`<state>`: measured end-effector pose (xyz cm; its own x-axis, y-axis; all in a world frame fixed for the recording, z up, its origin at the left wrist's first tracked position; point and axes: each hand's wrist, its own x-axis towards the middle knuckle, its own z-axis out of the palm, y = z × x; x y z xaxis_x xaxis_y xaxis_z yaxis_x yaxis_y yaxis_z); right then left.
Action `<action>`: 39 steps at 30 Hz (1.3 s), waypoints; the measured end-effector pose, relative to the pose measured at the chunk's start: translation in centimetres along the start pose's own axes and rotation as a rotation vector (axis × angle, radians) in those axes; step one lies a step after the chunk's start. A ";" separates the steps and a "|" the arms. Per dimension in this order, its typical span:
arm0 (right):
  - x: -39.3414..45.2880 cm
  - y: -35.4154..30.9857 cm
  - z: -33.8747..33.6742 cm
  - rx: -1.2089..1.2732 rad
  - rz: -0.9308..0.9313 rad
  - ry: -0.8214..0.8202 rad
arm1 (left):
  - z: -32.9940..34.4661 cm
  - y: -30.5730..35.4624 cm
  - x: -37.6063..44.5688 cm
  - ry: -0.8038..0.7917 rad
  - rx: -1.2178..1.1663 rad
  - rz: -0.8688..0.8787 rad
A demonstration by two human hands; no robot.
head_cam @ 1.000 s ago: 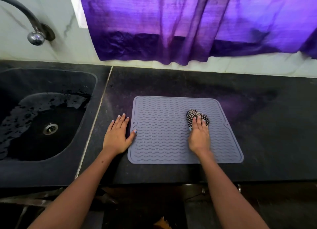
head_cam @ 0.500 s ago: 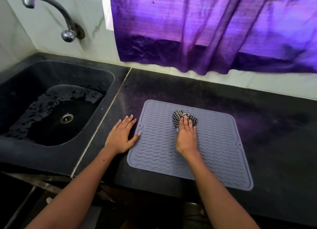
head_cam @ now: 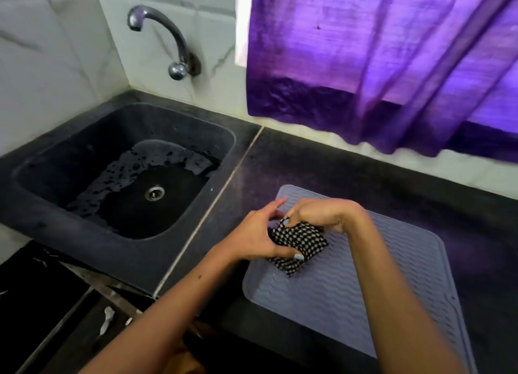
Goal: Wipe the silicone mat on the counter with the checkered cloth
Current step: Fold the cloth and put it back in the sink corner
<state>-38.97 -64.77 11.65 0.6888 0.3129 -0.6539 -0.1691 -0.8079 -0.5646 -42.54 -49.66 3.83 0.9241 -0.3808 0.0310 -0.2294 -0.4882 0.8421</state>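
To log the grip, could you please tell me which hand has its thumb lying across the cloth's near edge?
The left hand: its thumb crosses the cloth nearest the camera; the right hand pinches from above.

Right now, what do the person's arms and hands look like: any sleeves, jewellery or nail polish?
Both forearms are bare, with no sleeves, watch or bracelets in view. The left hand and right hand wear no gloves, and no rings are visible. The nails that show carry light blue polish.

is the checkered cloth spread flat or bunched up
Bunched up: the checkered cloth is a folded wad over the silicone mat, gripped by the left hand and right hand.
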 end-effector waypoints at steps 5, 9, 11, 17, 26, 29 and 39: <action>4.7 -5.4 -0.9 0.405 -0.135 -0.065 | -6.0 -3.7 0.4 0.111 -0.263 -0.145; 10.8 -9.9 -0.5 0.680 -0.292 -0.050 | -12.0 -7.5 1.4 0.364 -0.654 -0.294; 14.2 -12.9 0.8 0.720 -0.343 -0.012 | -15.1 -9.7 2.2 0.491 -0.807 -0.327; 24.6 -22.2 5.1 0.778 -0.378 0.083 | -24.4 -15.7 5.0 0.687 -1.008 -0.448; 38.8 -34.8 4.2 0.468 -0.421 0.460 | -38.2 -27.0 13.5 0.857 -0.845 -0.604; 43.1 -38.0 2.9 0.362 -0.466 0.556 | -42.3 -29.7 17.1 0.909 -0.814 -0.605; 54.9 -44.5 -0.1 0.096 -0.527 0.539 | -48.9 -37.2 23.2 0.951 -0.361 -0.519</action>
<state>6.46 -11.71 0.88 0.9405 0.3378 0.0371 0.2339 -0.5642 -0.7918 2.39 -1.98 -0.44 0.7738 0.6255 -0.1001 0.2070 -0.1004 0.9732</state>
